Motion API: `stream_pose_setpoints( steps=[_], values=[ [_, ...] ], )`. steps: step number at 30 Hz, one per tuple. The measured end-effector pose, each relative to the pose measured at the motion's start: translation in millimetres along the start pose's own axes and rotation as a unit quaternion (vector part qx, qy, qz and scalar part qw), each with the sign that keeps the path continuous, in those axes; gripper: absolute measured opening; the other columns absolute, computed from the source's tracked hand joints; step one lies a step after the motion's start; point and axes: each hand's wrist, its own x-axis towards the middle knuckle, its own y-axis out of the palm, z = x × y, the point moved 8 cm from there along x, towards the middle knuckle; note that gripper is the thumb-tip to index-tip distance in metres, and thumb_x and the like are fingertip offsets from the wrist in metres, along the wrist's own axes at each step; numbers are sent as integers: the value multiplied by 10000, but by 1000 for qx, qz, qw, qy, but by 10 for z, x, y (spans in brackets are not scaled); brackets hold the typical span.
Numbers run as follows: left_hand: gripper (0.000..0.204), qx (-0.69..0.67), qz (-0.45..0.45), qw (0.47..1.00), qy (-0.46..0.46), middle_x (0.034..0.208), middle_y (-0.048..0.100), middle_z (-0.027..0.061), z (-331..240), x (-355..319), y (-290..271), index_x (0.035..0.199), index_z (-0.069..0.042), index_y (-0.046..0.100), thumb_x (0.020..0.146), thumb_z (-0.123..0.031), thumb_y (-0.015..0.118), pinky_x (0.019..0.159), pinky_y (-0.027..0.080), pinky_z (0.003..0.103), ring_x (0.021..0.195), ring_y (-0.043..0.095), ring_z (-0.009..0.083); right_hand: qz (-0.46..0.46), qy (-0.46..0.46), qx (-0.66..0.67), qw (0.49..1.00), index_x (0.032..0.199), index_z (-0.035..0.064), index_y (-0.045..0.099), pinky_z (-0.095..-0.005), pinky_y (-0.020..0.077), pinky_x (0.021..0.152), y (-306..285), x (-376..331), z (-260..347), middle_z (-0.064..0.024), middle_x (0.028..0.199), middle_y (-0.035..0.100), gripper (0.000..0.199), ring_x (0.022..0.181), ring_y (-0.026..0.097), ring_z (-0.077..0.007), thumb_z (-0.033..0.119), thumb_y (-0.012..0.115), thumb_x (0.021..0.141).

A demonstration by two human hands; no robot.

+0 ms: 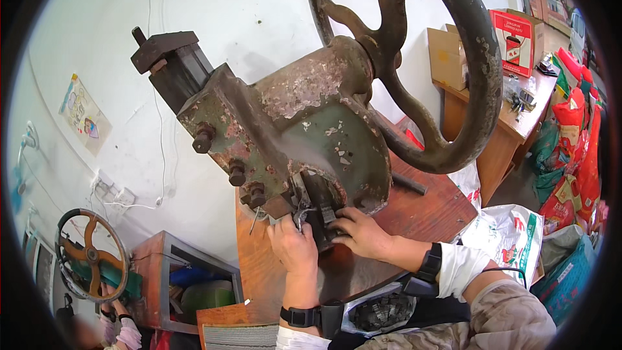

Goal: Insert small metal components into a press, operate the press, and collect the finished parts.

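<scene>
A heavy old press machine (311,129) with flaking green paint stands on a brown wooden table (427,210). A big dark handwheel (476,78) with a red-taped rim section rises at its top right. My left hand (293,246) pinches a small bent metal piece (302,215) under the machine's dark lower block (322,210). My right hand (358,232) rests against that block from the right, fingers curled on it. Both wrists wear black bands.
A second press with an orange-spoked wheel (91,254) stands lower left, another person's hands (120,330) near it. A wooden desk (512,133) with cardboard boxes (515,42) is at right. Printed sacks (512,236) and colourful bags (573,155) lie beside it.
</scene>
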Motion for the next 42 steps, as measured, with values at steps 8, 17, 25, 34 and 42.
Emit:
stream_pose_setpoints(
  steps=[8,17,25,34,42],
  values=[
    [216,-123,-52,987,-89,873,593,155,114,-84,-48,972,58,576,779,-36,552,748,443,397,810,552,315,8,149,66,987,1150,66,504,-432,486,734,132,-224,-383,-198,1041,527,485,869,566,-396,201,699,726],
    [160,-681,-6,568,-462,851,585,89,308,-454,-112,944,-15,550,826,-110,499,648,430,330,714,535,203,125,163,-94,974,1320,233,390,-436,496,671,192,-85,-305,-159,930,600,687,805,602,-355,212,697,706],
    [270,-798,86,308,-510,916,584,73,337,-1128,105,1000,-61,569,819,-256,521,720,432,363,815,512,237,-48,17,-120,991,991,140,646,-375,498,619,-201,41,-14,-117,750,602,261,684,611,-282,166,650,732],
    [250,-808,47,228,-541,647,402,10,320,-1279,64,796,-85,513,832,-317,427,503,270,252,602,341,136,5,212,109,971,958,-14,602,-369,494,692,16,-352,-487,-165,847,632,202,787,627,-290,138,570,829],
    [257,-755,15,303,-581,631,444,6,484,-1476,-140,801,-105,528,852,-318,395,466,301,270,565,384,152,278,169,-239,915,882,47,595,-441,494,656,502,-243,-284,-178,835,623,242,770,631,-337,273,590,795]
  ],
)
